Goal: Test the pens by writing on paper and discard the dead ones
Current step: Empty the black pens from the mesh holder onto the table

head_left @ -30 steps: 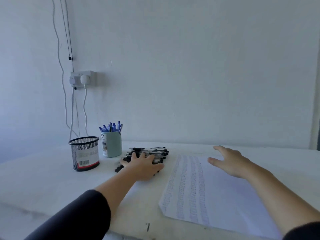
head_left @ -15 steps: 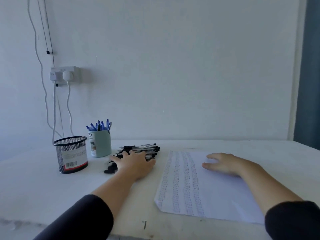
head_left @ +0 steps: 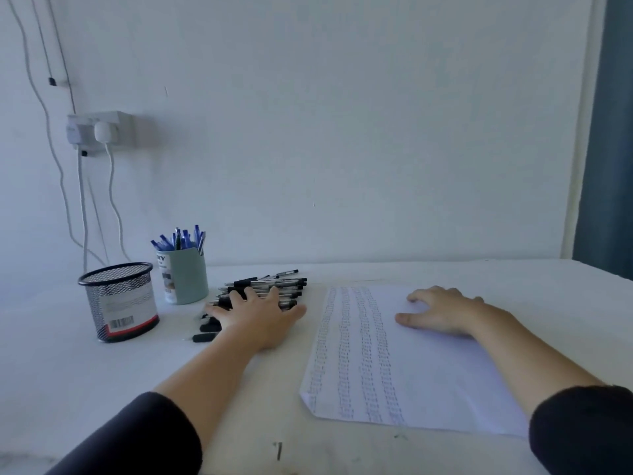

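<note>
To start a test cleanly, the left hand (head_left: 260,320) should pinch one pen from the pile of black pens (head_left: 270,289) beside the paper (head_left: 394,371), not drag several. Its fingers lie spread flat over the pile, gripping nothing, it seems. The right hand (head_left: 442,315) rests loose-fingered, pinning the paper

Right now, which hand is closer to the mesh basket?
Left. The left hand rests on the pen pile, just right of the mesh basket; the right hand lies on the paper, far right.
</note>
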Motion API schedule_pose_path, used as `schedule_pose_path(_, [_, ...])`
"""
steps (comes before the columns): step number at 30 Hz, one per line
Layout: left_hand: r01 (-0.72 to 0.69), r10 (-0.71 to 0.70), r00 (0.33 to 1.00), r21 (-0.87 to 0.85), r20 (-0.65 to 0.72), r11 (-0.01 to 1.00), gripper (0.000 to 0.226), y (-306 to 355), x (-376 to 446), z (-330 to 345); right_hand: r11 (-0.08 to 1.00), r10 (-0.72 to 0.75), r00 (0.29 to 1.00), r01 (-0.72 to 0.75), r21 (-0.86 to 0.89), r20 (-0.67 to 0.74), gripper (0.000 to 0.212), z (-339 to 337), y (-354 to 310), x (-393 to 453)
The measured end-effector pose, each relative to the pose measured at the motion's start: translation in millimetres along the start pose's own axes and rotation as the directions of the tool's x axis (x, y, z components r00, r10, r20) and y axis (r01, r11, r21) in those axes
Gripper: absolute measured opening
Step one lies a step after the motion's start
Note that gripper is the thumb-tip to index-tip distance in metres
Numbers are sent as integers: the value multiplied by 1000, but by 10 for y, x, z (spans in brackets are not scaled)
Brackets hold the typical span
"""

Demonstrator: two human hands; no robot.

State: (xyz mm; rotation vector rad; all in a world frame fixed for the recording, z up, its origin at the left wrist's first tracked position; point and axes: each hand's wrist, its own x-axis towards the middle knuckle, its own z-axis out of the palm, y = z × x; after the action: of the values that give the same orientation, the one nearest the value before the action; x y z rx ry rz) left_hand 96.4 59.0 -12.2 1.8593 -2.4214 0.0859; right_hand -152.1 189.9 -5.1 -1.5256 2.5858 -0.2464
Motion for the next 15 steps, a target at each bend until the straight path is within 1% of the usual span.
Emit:
schedule_pose_path(2, [-1,2,999,-13,34,1000,71,4,-36,-32,1000,-3,1000,3,3,2,72,18,8,-20])
schedule_pose_path(4, [-39,40,997,-18,61,999,62,-12,9,-55,1000,-10,1000,10,-13,5,71,39,15,-20])
schedule_pose_path(5, [-56,57,994,-21,89,998,61,-15,53,-72,1000,-6,1000,6,-24,15,71,54,25,-10])
schedule_pose_path(6, [-71,75,992,-36,106,997,66,-22,119,-113,999,0,1000,1,-43,28,70,48,22,18])
schedule_pose_path(7, [-84,90,990,-56,108,995,71,-22,194,-167,998,8,999,-4,-65,48,68,42,14,66])
schedule_pose_path(8, [-101,108,989,-74,100,992,67,-12,245,-245,997,11,997,-5,-80,71,67,25,5,112])
schedule_pose_path(10, [-134,143,987,-124,70,983,49,18,352,-425,994,4,988,12,-104,154,61,-67,-29,194])
schedule_pose_path(12, [-143,153,987,-168,49,975,37,56,474,-568,990,2,972,32,-139,235,58,-242,-77,243])
schedule_pose_path(14, [-121,134,990,-201,52,972,37,96,566,-565,987,20,962,24,-158,273,57,-385,-128,279])
schedule_pose_path(15, [-109,121,992,-223,40,969,40,111,614,-507,987,23,964,20,-158,264,57,-395,-141,320])
